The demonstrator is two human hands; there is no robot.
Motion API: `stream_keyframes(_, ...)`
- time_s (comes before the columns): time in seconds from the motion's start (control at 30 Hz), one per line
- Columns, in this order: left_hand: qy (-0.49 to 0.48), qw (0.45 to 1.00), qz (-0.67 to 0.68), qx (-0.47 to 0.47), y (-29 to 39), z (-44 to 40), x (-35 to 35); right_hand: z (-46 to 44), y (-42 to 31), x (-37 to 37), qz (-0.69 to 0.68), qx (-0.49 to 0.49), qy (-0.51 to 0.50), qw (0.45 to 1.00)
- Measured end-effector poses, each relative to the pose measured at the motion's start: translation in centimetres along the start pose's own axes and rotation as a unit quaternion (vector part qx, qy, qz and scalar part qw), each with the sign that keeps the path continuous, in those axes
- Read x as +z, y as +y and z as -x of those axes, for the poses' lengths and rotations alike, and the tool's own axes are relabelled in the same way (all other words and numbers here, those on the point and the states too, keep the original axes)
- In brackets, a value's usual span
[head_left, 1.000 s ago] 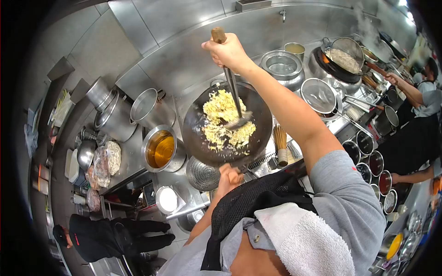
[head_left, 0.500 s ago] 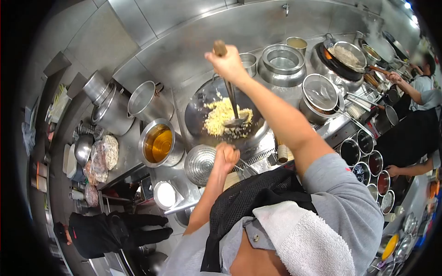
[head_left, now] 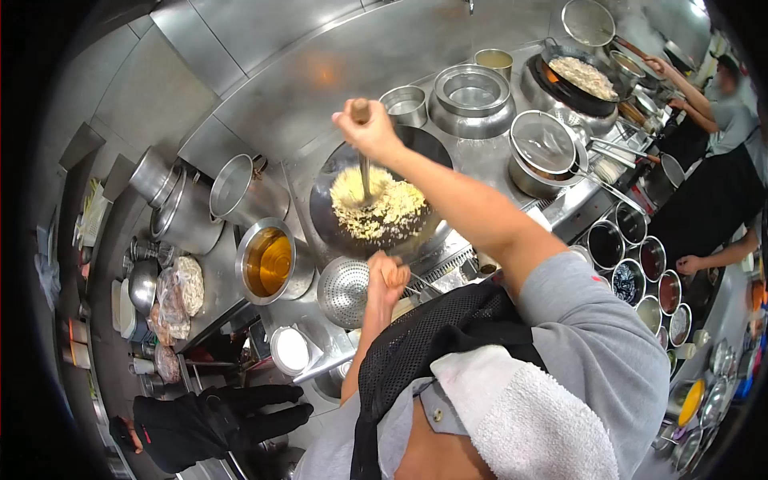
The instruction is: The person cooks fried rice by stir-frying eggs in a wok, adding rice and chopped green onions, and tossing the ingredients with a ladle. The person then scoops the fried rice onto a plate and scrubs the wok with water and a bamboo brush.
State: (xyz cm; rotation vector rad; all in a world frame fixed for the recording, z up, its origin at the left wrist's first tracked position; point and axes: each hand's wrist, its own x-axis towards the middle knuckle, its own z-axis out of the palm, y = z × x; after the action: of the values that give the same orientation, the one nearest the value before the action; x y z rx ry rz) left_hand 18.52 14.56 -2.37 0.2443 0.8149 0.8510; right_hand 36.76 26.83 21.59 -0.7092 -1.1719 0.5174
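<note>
A dark wok (head_left: 324,216) sits on the range with loose yellow-and-white food (head_left: 396,210), which looks like egg and rice, spread in its middle. Above its far side, my right hand (head_left: 370,132) is wrapped round the wooden handle of a metal ladle (head_left: 366,176); the ladle's head rests in the food. My left hand (head_left: 387,276) is a closed fist at the wok's near edge, and what it grips is hidden. Just left of that fist lies a round perforated strainer (head_left: 342,294).
Left of the wok stand a pot of amber liquid (head_left: 270,262) and a tall pot (head_left: 240,192). Mesh strainers (head_left: 542,144) and sauce containers (head_left: 606,244) are on the right. Co-workers stand at far right (head_left: 724,120) and lower left (head_left: 184,424).
The ladle and my right hand have shifted left over the wok, whose tilt has levelled since the first frame. At the far right, a co-worker's strainer has lifted off the other wok.
</note>
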Motion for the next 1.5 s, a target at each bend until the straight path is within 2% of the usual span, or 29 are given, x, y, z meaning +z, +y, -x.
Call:
stream_keyframes(0.03, -0.003, 1.000, -0.001, 0.001, -0.8, 1.5, -2.2, -0.5, -1.1, -1.1, -0.032, 0.008, -0.009, 0.999)
stream_keyframes(0.1, -0.222, 0.973, -0.018, -0.054, -2.7, 4.5, -6.6, -3.2, -6.3, -2.2, -0.074, 0.059, -0.033, 0.995)
stream_keyframes(0.17, 0.025, 0.987, -0.151, -0.046, -3.0, 4.4, -5.7, -3.9, -11.1, -1.4, -0.050, 0.105, -0.054, 0.992)
stream_keyframes(0.2, -0.077, 0.994, -0.061, -0.053, -2.5, 2.7, -6.2, -3.2, -10.8, -0.7, -0.052, 0.109, -0.055, 0.991)
stream_keyframes(0.23, -0.175, 0.982, 0.031, -0.059, -1.7, 0.7, -6.5, -2.3, -10.2, 0.5, 0.016, 0.072, -0.053, 0.996)
stream_keyframes(0.3, 0.004, 0.997, 0.046, -0.059, 0.7, -0.1, 0.3, 0.0, -7.2, 1.7, 0.126, -0.006, -0.032, 0.991)
stream_keyframes(0.37, 0.021, 0.999, -0.046, 0.015, 1.2, 0.9, 2.0, 0.5, -2.3, 0.6, 0.057, 0.009, -0.039, 0.998)
stream_keyframes(0.4, -0.008, 1.000, 0.024, 0.001, 0.2, -0.1, -0.7, -0.2, -2.3, -0.5, 0.105, 0.063, -0.039, 0.992)
stream_keyframes(0.43, -0.086, 0.995, 0.056, -0.013, -1.1, 0.1, -3.8, -1.6, -1.8, -1.3, 0.085, -0.004, -0.023, 0.996)
stream_keyframes(0.5, -0.062, 0.997, -0.001, -0.048, -2.0, 5.4, -4.9, -4.0, -6.9, -1.9, 0.015, 0.084, -0.022, 0.996)
stream_keyframes(0.53, -0.062, 0.997, 0.002, -0.041, -1.6, 4.3, -5.3, -4.8, -8.7, -1.3, 0.011, 0.081, -0.028, 0.996)
stream_keyframes(0.6, -0.259, 0.964, -0.026, -0.059, -1.2, 1.4, -7.1, -4.2, -10.6, 0.1, -0.015, 0.099, -0.040, 0.994)
stream_keyframes(0.63, -0.191, 0.980, 0.007, -0.056, -0.1, 1.7, -4.0, -3.2, -9.5, 0.8, -0.018, 0.102, -0.043, 0.994)
stream_keyframes(0.7, 0.008, 1.000, 0.010, -0.025, 1.3, -0.3, 0.4, -0.2, -4.1, 1.9, 0.027, 0.002, -0.038, 0.999)
stream_keyframes(0.73, 0.011, 1.000, 0.012, -0.024, 0.6, 0.0, -0.2, 0.4, -0.7, 1.2, 0.035, 0.001, -0.034, 0.999)
stream_keyframes(0.8, -0.063, 0.997, 0.043, -0.016, -0.6, 0.3, -1.4, 0.7, -1.1, -0.3, 0.011, -0.004, -0.034, 0.999)
stream_keyframes(0.83, -0.079, 0.997, -0.005, -0.012, -1.7, 1.9, -3.0, 0.1, -1.7, -1.3, -0.011, -0.014, -0.030, 0.999)
stream_keyframes(0.87, -0.222, 0.973, 0.050, -0.047, -3.0, 2.0, -6.5, -1.0, -3.7, -2.3, -0.065, 0.032, -0.051, 0.996)
stream_keyframes(0.9, -0.171, 0.982, -0.037, -0.068, -2.3, 4.8, -6.2, -2.4, -7.0, -2.6, -0.118, 0.077, -0.073, 0.987)
stream_keyframes(0.97, -0.060, 0.992, -0.112, -0.016, -2.2, 6.0, -5.4, -3.6, -11.8, -1.6, -0.092, 0.104, -0.075, 0.988)
stream_keyframes(1.03, -0.240, 0.970, 0.007, -0.046, -0.6, 2.1, -5.1, -3.0, -12.5, 0.0, -0.026, 0.119, -0.084, 0.989)
stream_keyframes(1.1, -0.025, 0.998, 0.034, -0.039, 0.8, -0.5, -1.1, -1.5, -7.0, 0.9, 0.044, 0.102, -0.064, 0.992)
stream_keyframes(1.17, -0.054, 0.999, 0.005, 0.006, 1.1, 0.1, -0.4, -1.4, -1.6, 0.2, 0.053, 0.058, -0.044, 0.996)
stream_keyframes(1.2, -0.053, 0.998, 0.011, 0.009, 0.5, 0.5, -1.4, -1.6, -2.0, -0.3, 0.043, 0.063, -0.042, 0.996)
stream_keyframes(1.27, -0.071, 0.996, -0.023, -0.045, -1.9, 2.2, -4.7, -3.0, -4.6, -0.9, -0.010, 0.070, -0.054, 0.996)
stream_keyframes(1.37, -0.101, 0.994, -0.016, -0.039, -1.8, 4.3, -6.2, -4.2, -10.8, 1.1, -0.050, 0.094, -0.068, 0.992)
stream_keyframes(1.43, -0.058, 0.998, -0.038, -0.003, -0.5, 2.3, -3.0, -1.9, -11.4, 3.2, -0.035, 0.086, -0.059, 0.994)
stream_keyframes(1.47, -0.052, 0.996, 0.037, -0.059, 0.6, 0.3, -2.1, -0.8, -9.0, 3.9, -0.028, 0.086, -0.048, 0.995)
stream_keyframes(1.5, -0.104, 0.991, 0.067, -0.048, 0.5, -2.8, -2.8, 0.8, -5.3, 4.0, -0.020, 0.086, -0.035, 0.995)
